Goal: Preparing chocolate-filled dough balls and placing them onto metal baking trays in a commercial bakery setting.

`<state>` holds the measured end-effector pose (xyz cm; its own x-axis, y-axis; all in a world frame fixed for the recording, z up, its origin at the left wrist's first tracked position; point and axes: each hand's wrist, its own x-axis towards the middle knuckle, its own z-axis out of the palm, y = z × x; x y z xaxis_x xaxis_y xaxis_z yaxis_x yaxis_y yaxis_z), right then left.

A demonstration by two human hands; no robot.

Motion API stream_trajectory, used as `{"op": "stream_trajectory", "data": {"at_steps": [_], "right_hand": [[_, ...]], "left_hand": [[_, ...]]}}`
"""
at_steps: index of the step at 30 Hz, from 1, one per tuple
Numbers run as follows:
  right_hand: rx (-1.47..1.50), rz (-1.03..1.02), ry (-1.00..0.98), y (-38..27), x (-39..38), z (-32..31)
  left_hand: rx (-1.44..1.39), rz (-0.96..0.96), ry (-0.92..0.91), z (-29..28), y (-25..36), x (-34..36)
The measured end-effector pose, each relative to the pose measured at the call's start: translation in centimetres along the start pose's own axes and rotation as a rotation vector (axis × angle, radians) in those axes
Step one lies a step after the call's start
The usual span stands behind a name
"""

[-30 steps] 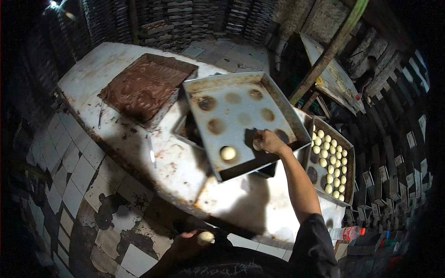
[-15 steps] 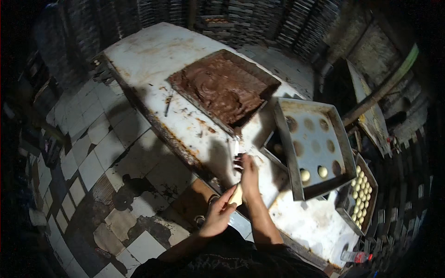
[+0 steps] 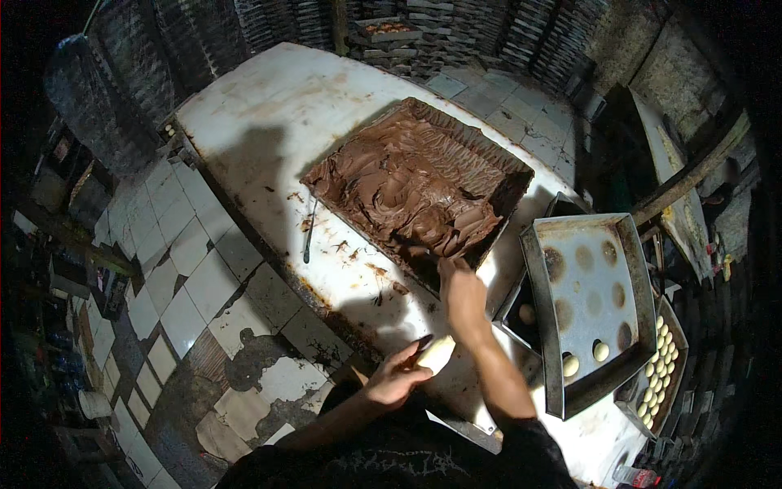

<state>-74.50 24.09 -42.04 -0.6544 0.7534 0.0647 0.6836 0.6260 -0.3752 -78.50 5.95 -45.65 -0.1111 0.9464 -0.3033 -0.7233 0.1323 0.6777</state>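
Pale dough piece [image 3: 437,354] in left hand [image 3: 397,376]

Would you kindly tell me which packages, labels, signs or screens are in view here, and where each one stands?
Bottle: at the lower right edge beside the table, lying down, clear with a red label band; the print is too small to tell.
No signs or screens show.
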Motion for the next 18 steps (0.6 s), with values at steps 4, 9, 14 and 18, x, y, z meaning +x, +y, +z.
{"op": "stream_trajectory", "data": {"at_steps": [4, 9, 14, 18], "right_hand": [[-0.44, -0.027, -0.337, -2.3, 5.6, 0.4], [0.071, 0.026, -0.152, -4.0, 5.2, -1.1], [0.503, 0.074, 0.13, -8.2, 0.4, -2.0], [0.506, 0.181, 0.475, -9.7, -3.5, 6.3]], "left_hand": [[-0.279, -0.229, 0.012, -2.4, 3.9, 1.3], [-0.175, -0.061, 0.256, -8.1, 6.9, 3.1], [-0.538, -0.063, 0.246, -8.3, 13.5, 4.8], [-0.837, -0.098, 0.012, -6.6, 17.3, 6.5]]}}
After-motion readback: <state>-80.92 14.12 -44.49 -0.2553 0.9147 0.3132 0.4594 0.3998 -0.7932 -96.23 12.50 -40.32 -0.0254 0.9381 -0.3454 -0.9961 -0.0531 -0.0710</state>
